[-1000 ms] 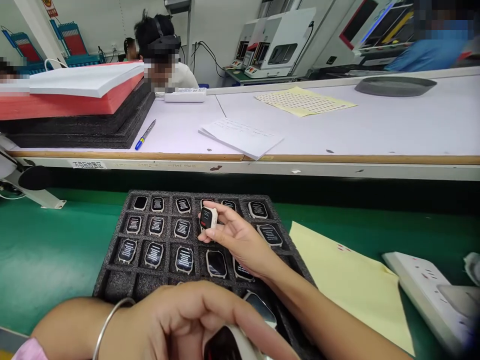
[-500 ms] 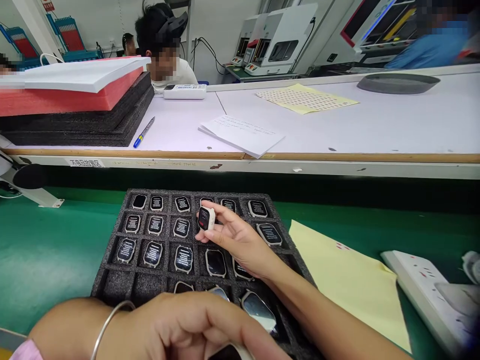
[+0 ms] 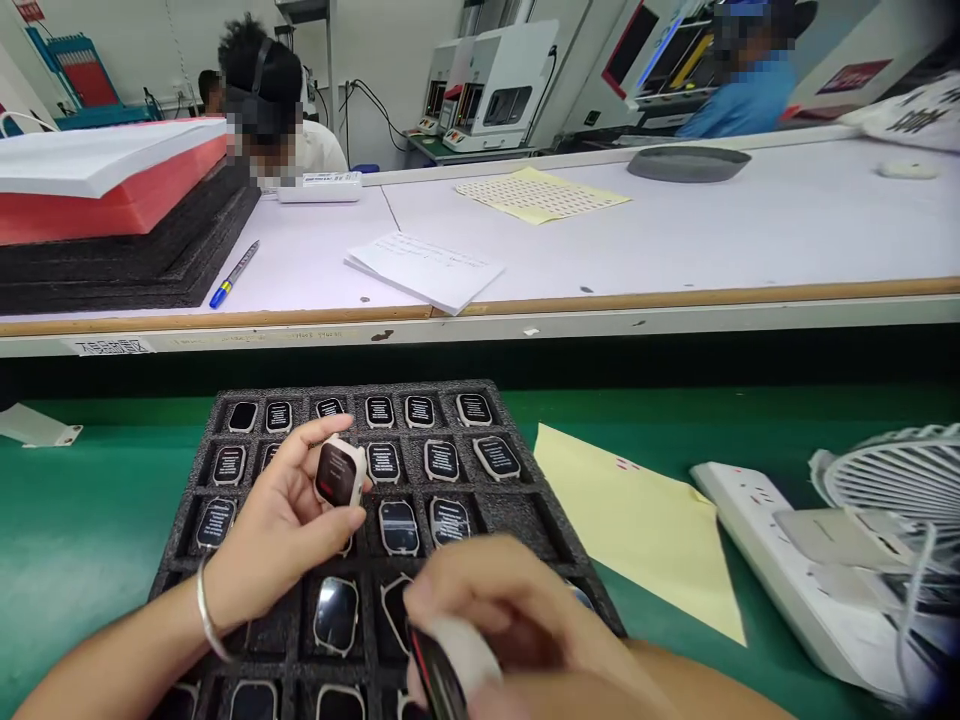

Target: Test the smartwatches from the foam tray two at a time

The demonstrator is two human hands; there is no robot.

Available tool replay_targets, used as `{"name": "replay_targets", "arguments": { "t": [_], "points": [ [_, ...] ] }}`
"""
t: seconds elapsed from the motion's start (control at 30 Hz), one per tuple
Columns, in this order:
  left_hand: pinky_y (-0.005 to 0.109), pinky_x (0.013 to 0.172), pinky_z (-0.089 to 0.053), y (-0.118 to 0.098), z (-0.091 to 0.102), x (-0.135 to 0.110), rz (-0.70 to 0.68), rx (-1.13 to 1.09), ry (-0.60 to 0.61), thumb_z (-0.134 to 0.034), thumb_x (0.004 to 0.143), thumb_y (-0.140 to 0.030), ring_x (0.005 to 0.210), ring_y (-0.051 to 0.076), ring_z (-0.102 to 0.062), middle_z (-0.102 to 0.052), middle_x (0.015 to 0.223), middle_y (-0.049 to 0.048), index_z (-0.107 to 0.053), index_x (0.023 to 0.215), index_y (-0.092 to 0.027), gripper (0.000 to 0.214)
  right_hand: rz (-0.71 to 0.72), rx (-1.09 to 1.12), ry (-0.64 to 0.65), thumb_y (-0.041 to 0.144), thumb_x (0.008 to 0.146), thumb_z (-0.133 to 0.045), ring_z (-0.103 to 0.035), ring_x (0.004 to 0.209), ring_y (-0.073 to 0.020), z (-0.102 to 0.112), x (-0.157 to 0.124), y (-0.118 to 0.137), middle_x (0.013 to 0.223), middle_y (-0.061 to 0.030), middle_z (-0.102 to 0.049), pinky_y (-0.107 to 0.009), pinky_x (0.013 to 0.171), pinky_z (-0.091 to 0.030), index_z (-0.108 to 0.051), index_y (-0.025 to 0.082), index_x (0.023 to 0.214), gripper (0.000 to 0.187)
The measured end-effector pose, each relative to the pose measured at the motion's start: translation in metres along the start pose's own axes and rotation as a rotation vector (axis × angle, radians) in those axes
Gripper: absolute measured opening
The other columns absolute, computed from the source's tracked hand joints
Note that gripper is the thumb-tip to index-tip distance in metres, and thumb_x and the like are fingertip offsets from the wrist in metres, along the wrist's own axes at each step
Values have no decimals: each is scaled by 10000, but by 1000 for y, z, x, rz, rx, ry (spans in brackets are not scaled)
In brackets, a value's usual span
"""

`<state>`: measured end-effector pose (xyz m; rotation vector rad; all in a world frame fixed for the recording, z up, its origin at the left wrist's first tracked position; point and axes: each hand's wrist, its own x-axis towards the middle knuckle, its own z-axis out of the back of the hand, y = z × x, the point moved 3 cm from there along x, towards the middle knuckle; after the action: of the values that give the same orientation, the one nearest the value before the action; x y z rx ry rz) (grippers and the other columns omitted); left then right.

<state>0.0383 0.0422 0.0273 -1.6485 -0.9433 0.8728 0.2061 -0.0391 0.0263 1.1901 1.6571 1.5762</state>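
My left hand, with a bangle at the wrist, pinches a smartwatch case by its edges above the tray. Its dark screen faces me with small lit text. Closer to the camera, my right hand is smeared by motion and grips another watch case, tilted so that its dark screen shows edge-on. Under both hands lies a black foam tray divided into compartments. Most hold watch cases, several with white text on their screens, such as this watch. My hands hide some compartments.
Right of the tray are a yellow sheet, a white power strip and a small fan. A raised shelf behind carries papers, a pen and stacked foam. Two people are beyond it.
My right hand has drawn back from over the tray toward the camera with a watch case. My left hand has moved forward over the tray, holding its own watch case up. The view has shifted right.
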Motion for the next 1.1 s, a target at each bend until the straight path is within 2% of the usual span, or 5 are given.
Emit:
{"name": "replay_targets", "arguments": {
  "t": [0.1,0.33,0.53,0.83,1.1],
  "points": [
    [201,641,-448,12,7,13,28,18,-90,-759,735,-166,742,112,-571,-646,883,9,-536,1229,-236,546,57,124,-169,235,865,-676,-687,812,-161,18,29,-8,1187,-60,-616,-336,771,-568,-606,416,1259,440],
    [180,543,-434,26,23,32,36,79,-201,-765,688,-150,659,84,-529,-615,868,-16,-530,1064,-209,447,-282,546,-399,219,761,-739,-686,794,-163,46,73,-48,1003,-52,-719,-322,781,-509,-585,229,1231,494],
    [161,488,-440,30,25,35,50,102,-197,-764,680,-171,590,60,-478,-569,808,-38,-502,1039,-199,445,-343,528,-373,313,794,-721,-631,682,-138,47,74,-57,964,-51,-729,-297,677,-452,-640,223,1110,338],
    [160,457,-425,29,24,32,66,124,-175,-777,686,-214,571,56,-476,-594,880,-11,-505,1072,-206,473,-320,480,-347,384,806,-719,-601,628,-127,47,75,-58,975,-60,-731,-297,633,-438,-627,224,1142,383],
    [196,523,-473,28,22,32,49,107,-150,-738,702,-176,579,63,-548,-617,888,-11,-505,1046,-198,415,-278,410,-321,251,767,-712,-664,670,-136,48,76,-58,978,-39,-720,-302,684,-467,-617,221,1114,361]
  ]
}}
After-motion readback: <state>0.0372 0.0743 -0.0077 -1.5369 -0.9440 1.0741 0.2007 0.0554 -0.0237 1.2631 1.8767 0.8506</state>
